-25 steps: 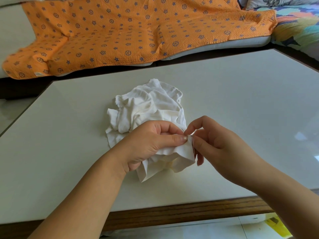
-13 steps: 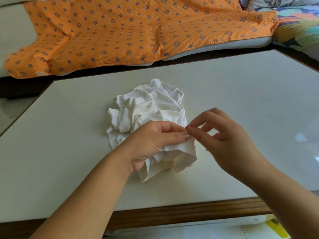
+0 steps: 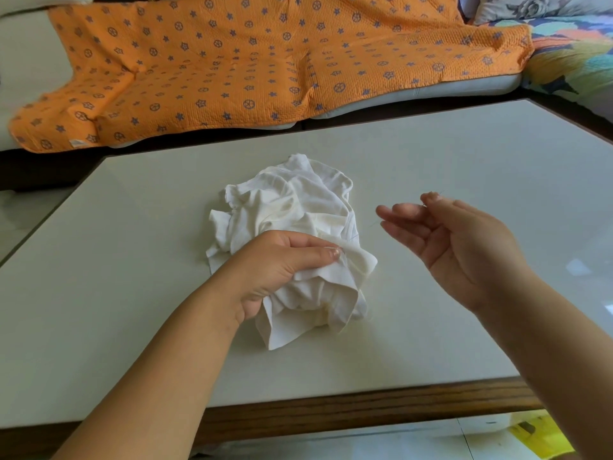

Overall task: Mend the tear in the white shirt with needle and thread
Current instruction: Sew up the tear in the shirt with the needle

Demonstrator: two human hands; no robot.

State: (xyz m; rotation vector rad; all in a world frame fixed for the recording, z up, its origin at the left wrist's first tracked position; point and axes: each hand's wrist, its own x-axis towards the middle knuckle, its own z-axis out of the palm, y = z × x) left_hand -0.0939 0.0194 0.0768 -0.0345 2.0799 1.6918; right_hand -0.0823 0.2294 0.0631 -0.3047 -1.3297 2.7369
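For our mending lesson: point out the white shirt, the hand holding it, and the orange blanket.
white shirt [image 3: 303,202], head view, crumpled upper folds.
left hand [image 3: 282,262], head view, back of hand.
orange blanket [image 3: 265,61], head view, its middle.

Clenched left grip [image 3: 278,263], pinching right grip [image 3: 464,240]

Your left hand [image 3: 282,263] grips the shirt [image 3: 298,207] at the middle of the table [image 3: 132,293]. Right of it, your right hand [image 3: 464,240] pinches the needle [image 3: 440,194]. A blanket [image 3: 265,61] lies beyond the far edge.
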